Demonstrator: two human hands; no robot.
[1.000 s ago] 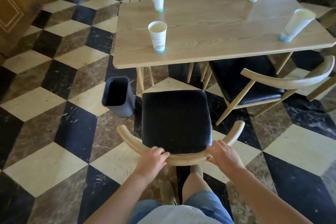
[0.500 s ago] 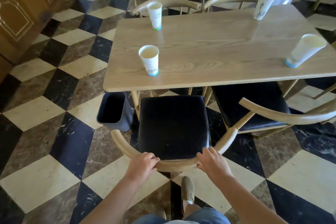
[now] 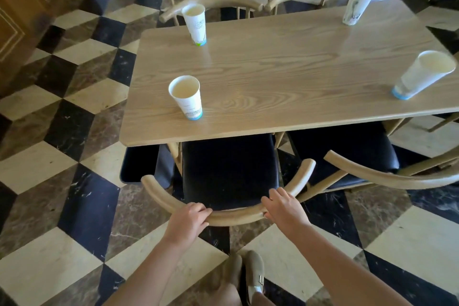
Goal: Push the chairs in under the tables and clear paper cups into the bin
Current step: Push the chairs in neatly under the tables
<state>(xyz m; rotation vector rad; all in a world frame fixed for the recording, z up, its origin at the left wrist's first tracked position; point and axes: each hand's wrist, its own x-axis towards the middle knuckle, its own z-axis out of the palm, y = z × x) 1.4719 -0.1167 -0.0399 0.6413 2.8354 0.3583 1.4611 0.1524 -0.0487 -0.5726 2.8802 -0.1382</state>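
I'm on the chair step: my left hand (image 3: pixel 188 218) and right hand (image 3: pixel 285 208) both curl over the curved back rail of the black-seated chair (image 3: pixel 228 171), whose seat front is already under the desk (image 3: pixel 285 74) edge. Next I'd judge a straight shove forward, keeping the armrest tips below the desk lip. The bin (image 3: pixel 144 164) sits just beside the chair's left, the second chair (image 3: pixel 372 156) close on the right, so little side room. Four paper cups wait; the nearest cup (image 3: pixel 186 97) stands by the front edge
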